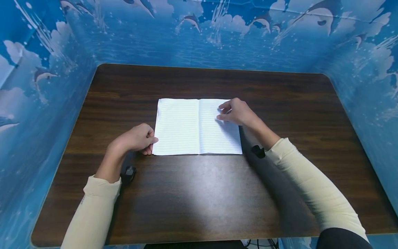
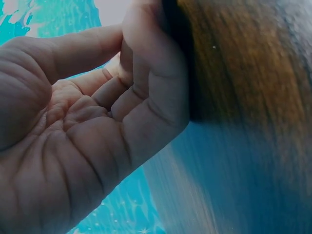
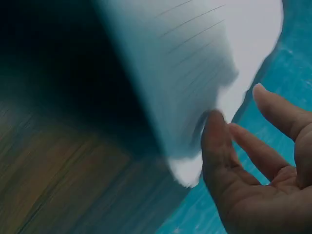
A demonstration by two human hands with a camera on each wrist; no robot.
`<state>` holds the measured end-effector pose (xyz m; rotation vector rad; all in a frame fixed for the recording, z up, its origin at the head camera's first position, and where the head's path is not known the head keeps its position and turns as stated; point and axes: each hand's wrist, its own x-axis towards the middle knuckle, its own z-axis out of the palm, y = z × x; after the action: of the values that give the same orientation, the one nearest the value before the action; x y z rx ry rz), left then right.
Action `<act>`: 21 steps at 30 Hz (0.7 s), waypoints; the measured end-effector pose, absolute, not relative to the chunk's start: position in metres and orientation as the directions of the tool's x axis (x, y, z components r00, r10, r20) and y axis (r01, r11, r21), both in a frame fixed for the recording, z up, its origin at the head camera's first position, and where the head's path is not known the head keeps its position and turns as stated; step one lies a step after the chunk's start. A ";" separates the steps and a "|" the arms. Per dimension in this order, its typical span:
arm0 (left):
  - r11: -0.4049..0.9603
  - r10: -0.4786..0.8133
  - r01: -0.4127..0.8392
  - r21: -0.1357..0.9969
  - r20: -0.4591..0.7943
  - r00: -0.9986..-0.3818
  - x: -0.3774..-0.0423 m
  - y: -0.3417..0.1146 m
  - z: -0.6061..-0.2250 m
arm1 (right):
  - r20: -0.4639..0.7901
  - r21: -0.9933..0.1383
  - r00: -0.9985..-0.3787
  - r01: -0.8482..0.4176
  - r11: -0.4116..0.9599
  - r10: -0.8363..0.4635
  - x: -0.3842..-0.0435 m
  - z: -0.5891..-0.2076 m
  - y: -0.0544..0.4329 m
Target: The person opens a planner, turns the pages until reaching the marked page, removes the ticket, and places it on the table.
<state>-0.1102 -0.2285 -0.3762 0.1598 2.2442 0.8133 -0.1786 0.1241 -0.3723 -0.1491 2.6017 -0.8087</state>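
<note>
An open notebook [image 1: 177, 128] with white ruled pages lies flat on the dark wooden table. At its lower left edge, my left hand [image 1: 138, 138] pinches the margin, thumb on top and the other fingers curled. The left wrist view shows this hand [image 2: 87, 122] from the palm side, thumb meeting the index finger. My right hand [image 1: 237, 111] is over the upper part of the right page, fingers loosely bent and apart. In the right wrist view its fingers [image 3: 217, 141] are at the notebook page [image 3: 195, 63] and grip nothing; whether they touch the paper is hard to tell.
The wooden table [image 1: 192, 200] has rounded corners. A blue cloth [image 1: 174, 45] printed with dolphins and clouds surrounds its back and sides. Dark cables [image 1: 262, 243] show below the front edge. Small black devices sit at both wrists.
</note>
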 end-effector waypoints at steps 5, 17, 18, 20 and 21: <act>0.784 0.353 -0.115 0.610 -0.590 -0.726 -0.111 -0.227 -0.378 | -0.331 -0.397 -0.920 -0.067 0.915 -0.211 -0.172 -0.382 0.144; 0.786 0.346 -0.126 0.605 -0.600 -0.721 -0.112 -0.228 -0.375 | -0.248 -0.266 -0.948 -0.133 0.955 -0.201 -0.159 -0.396 0.158; 0.787 0.345 -0.127 0.604 -0.601 -0.721 -0.112 -0.228 -0.376 | -0.241 -0.279 -0.949 -0.135 0.951 -0.205 -0.158 -0.396 0.158; 0.789 0.337 -0.134 0.599 -0.606 -0.721 -0.112 -0.228 -0.376 | -0.230 -0.304 -0.949 -0.141 0.942 -0.216 -0.157 -0.396 0.158; 0.792 0.330 -0.140 0.595 -0.609 -0.721 -0.112 -0.228 -0.377 | -0.226 -0.320 -0.949 -0.143 0.937 -0.222 -0.156 -0.397 0.158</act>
<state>-0.1120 -0.2277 -0.3768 0.1403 2.2358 0.8162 -0.1562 0.1576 -0.3969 -0.2719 2.8337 -0.4400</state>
